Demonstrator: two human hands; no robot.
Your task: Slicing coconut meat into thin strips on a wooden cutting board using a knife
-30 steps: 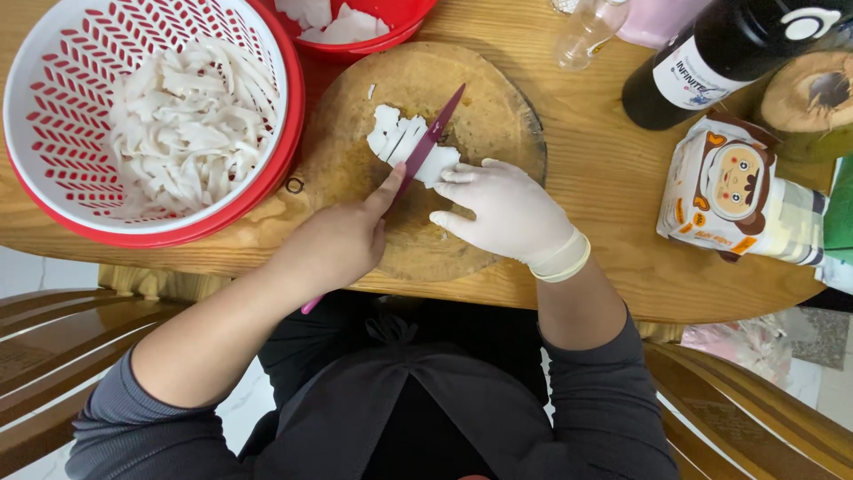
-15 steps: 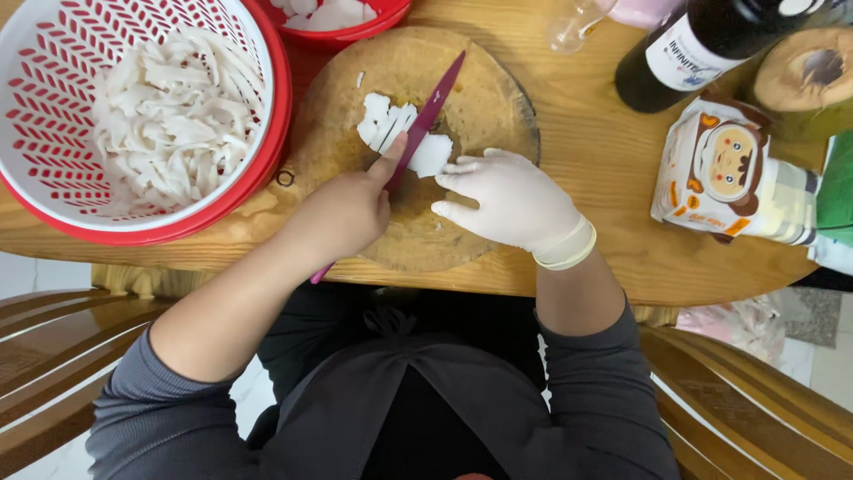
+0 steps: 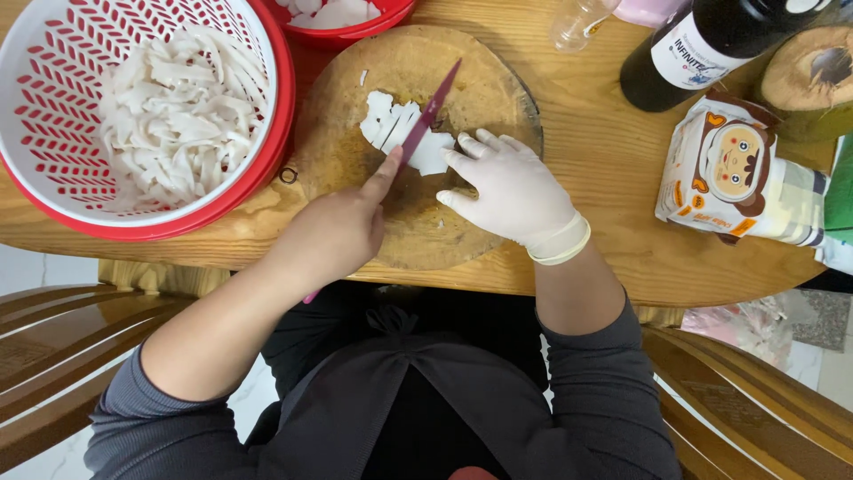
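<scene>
My bare left hand (image 3: 338,236) grips a knife with a dark red blade (image 3: 433,108), index finger stretched along its spine. The blade lies across flat white food pieces (image 3: 386,124) on a round wooden cutting board (image 3: 391,62). Several thin slices lie to the left of the blade. My right hand (image 3: 511,191), in a white glove, presses its fingertips on the uncut white piece just right of the blade.
A white and red colander (image 3: 53,53) holds many white strips (image 3: 178,116) at the left. A red bowl (image 3: 355,31) with white pieces sits behind the board. A dark bottle (image 3: 702,49), a coconut (image 3: 813,76) and a printed packet (image 3: 729,173) stand at the right.
The knife has shifted a little along the white piece while the gloved hand keeps pressing it. More thin slices lie left of the blade.
</scene>
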